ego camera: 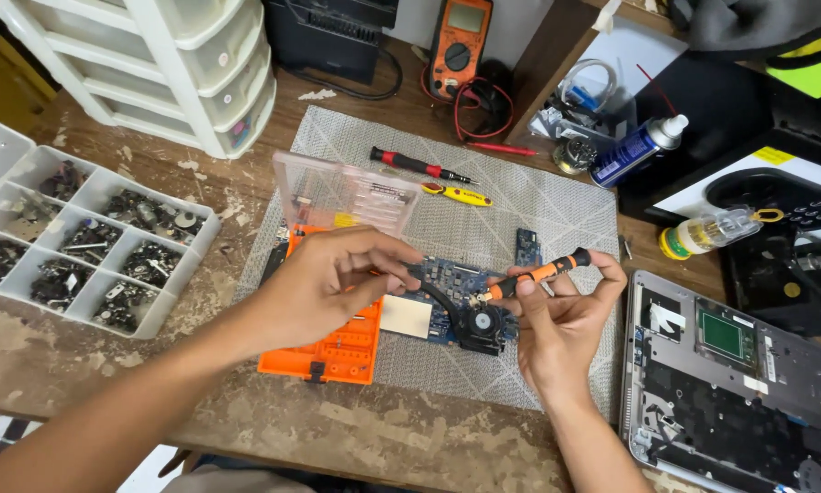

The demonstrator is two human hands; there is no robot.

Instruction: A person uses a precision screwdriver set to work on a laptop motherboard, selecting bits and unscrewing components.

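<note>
Right now we are working close to the near edge of the wooden table (273, 424), with both forearms coming in over that edge so the hands meet above the grey mat (520, 210). Our right hand (557, 315) is gripping an orange-and-black screwdriver (534, 277) in a pinch of thumb and fingers, the shaft slanting down and left so its tip is meeting the blue circuit board (447, 292) just above the dark fan (484, 324); holding it low on the handle is giving us fine control at the tip. Our left hand (324, 283) is curling over the board's left end, fingertips pressing down on it, likely steadying it against the turning; whether anything small is held under those fingers we cannot tell. The board is lying on the mat near its middle, partly over the orange bit case (337, 351), whose clear lid (347, 192) is standing open behind our left hand so the bits are staying within reach.

At the right near corner the opened laptop shell (730, 383) is resting bottom-up, apart from the board. Toward the left edge a white compartment tray (82, 246) is keeping screws and small parts sorted. Farther back on the mat a red-and-black screwdriver (420, 165) and a yellow tool (456, 194) are lying side by side, and right of them a blue spray can (634, 151) and a small clear bottle (707, 233) are lying tipped over. At the far edge an orange multimeter (461, 46) is leaning with its red leads coiled, beside white plastic drawers (200, 68) at the far left corner
</note>
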